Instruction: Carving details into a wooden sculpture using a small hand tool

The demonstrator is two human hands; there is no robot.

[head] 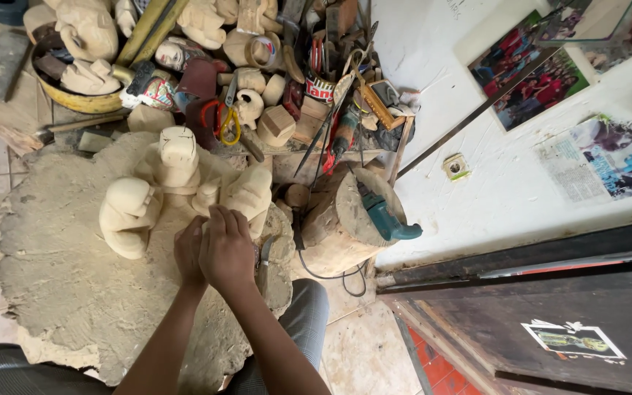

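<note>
Head view, right hand (pixel 226 251) over left hand (pixel 189 252) — both pressed on pale rough-hewn wooden carving (pixel 177 183), grip unclear, sawdust-coated stump (pixel 60 271)

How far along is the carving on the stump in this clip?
Done: the pale wooden figure on the stump is roughed out into rounded, blocky forms. In hand: the left hand and right hand press together at its lower edge; any tool between them is hidden. Left: surfaces are plain, with no fine detail or paint. The teal power tool lies unused on a log.
</note>
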